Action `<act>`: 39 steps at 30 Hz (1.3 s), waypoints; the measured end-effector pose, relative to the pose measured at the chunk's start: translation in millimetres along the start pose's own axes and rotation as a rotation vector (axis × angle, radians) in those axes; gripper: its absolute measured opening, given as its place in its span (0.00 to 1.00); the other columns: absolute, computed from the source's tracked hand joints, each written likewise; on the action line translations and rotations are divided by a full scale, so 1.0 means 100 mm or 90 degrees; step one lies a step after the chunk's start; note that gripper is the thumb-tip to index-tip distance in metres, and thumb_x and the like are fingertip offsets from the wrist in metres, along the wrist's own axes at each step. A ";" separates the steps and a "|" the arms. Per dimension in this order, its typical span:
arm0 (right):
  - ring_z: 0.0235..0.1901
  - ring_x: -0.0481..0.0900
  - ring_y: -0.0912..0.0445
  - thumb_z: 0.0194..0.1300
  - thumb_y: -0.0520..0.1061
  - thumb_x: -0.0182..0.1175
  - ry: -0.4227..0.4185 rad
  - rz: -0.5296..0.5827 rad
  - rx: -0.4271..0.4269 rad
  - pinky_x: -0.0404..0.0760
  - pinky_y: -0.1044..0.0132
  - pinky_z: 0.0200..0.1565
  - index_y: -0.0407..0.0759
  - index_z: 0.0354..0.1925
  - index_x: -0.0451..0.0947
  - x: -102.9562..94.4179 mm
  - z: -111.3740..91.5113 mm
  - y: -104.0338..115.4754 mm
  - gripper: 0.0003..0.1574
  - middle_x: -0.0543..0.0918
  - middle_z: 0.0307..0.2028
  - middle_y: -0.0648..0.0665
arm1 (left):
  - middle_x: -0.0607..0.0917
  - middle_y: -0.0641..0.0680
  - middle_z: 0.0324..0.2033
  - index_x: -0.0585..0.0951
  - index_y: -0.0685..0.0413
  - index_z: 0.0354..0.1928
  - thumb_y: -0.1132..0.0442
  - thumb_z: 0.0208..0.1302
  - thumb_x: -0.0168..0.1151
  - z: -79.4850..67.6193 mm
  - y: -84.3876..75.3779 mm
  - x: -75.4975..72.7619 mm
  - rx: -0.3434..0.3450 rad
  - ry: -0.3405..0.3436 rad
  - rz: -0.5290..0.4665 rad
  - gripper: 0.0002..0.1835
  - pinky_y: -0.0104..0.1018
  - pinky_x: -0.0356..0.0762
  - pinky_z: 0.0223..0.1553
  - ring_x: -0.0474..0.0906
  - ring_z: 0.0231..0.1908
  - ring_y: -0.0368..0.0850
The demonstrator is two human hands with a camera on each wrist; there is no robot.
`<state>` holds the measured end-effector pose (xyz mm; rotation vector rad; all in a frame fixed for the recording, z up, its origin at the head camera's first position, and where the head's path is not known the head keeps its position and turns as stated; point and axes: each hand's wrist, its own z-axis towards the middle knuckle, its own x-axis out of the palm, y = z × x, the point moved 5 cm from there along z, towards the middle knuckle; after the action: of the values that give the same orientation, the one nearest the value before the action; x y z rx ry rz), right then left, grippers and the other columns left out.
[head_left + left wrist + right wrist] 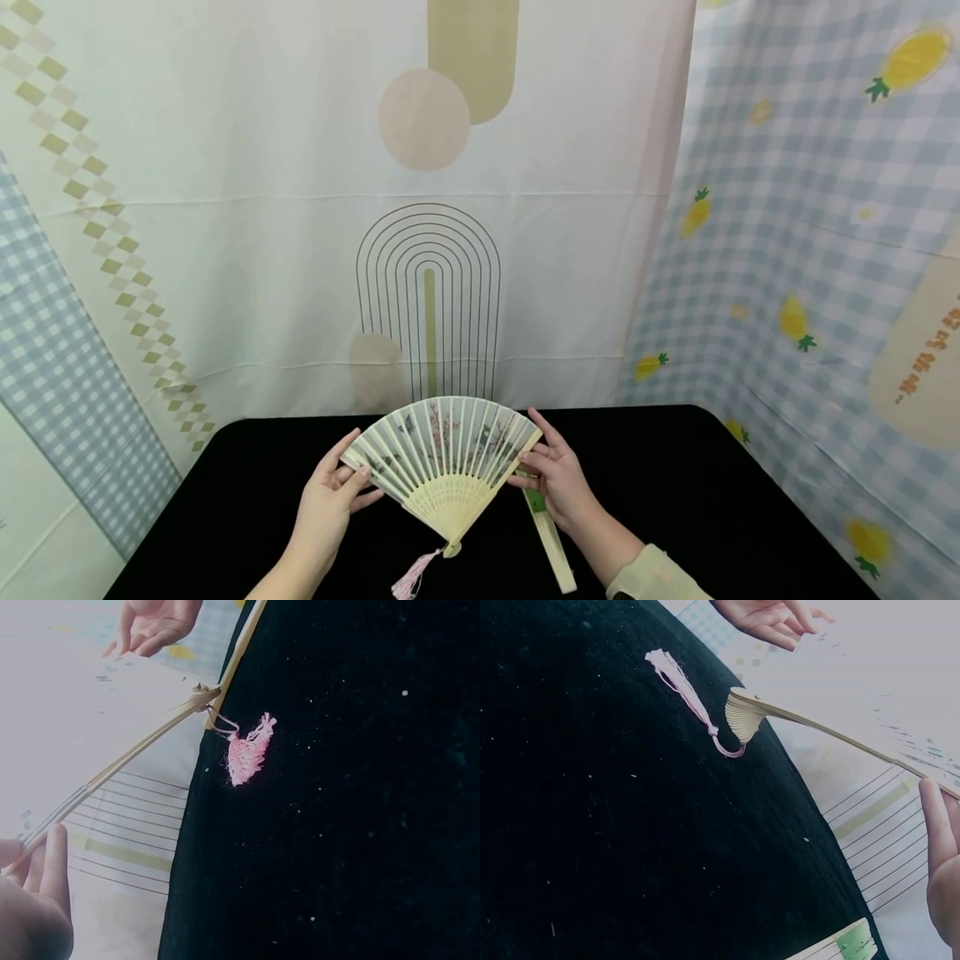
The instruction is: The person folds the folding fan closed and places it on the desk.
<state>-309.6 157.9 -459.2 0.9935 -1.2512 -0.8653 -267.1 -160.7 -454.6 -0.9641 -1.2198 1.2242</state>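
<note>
A folding fan (453,454) is spread wide between both hands, its pale ribs meeting at a pivot at the bottom. Printed flowers and figures show on its leaf. My left hand (326,508) pinches the fan's left edge between thumb and fingers. At the right edge, my right hand (558,479) grips the outer rib. From the pivot hangs a pink tassel (249,750), which the right wrist view also shows. A second, closed fan (553,546) with a green band (855,941) lies below the right hand, partly hidden by it.
The table (255,475) has a black cloth. Behind it hangs a pale curtain (285,292) with printed arches, and a blue checked cloth (750,250) with pineapples hangs at the right.
</note>
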 end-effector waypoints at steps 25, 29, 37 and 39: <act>0.31 0.85 0.56 0.66 0.27 0.53 0.035 -0.018 -0.002 0.87 0.51 0.42 0.60 0.76 0.56 0.03 -0.03 0.06 0.49 0.83 0.38 0.44 | 0.78 0.67 0.58 0.62 0.45 0.74 0.73 0.72 0.55 -0.01 -0.06 0.08 -0.008 0.013 0.035 0.32 0.41 0.85 0.44 0.84 0.48 0.44; 0.28 0.82 0.58 0.66 0.27 0.53 0.038 -0.016 -0.004 0.87 0.51 0.42 0.60 0.76 0.56 0.04 -0.03 0.07 0.48 0.75 0.25 0.48 | 0.79 0.67 0.57 0.63 0.46 0.73 0.73 0.72 0.55 -0.02 -0.08 0.08 -0.004 0.012 0.037 0.31 0.41 0.86 0.43 0.84 0.47 0.43; 0.27 0.81 0.58 0.67 0.28 0.54 0.046 -0.018 -0.009 0.87 0.52 0.41 0.58 0.77 0.56 0.04 -0.05 0.09 0.47 0.67 0.19 0.52 | 0.80 0.68 0.57 0.64 0.46 0.73 0.75 0.71 0.55 -0.01 -0.10 0.11 0.009 0.007 0.055 0.32 0.40 0.86 0.42 0.84 0.45 0.42; 0.28 0.82 0.58 0.67 0.28 0.54 0.047 -0.022 -0.009 0.87 0.53 0.41 0.58 0.76 0.56 0.04 -0.05 0.10 0.47 0.67 0.20 0.51 | 0.80 0.68 0.56 0.64 0.47 0.73 0.75 0.70 0.54 -0.01 -0.11 0.12 0.011 0.007 0.055 0.32 0.40 0.86 0.41 0.84 0.45 0.42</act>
<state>-304.3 157.9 -448.8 1.0291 -1.1660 -0.8557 -265.2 -150.0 -442.3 -1.0196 -1.1677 1.2935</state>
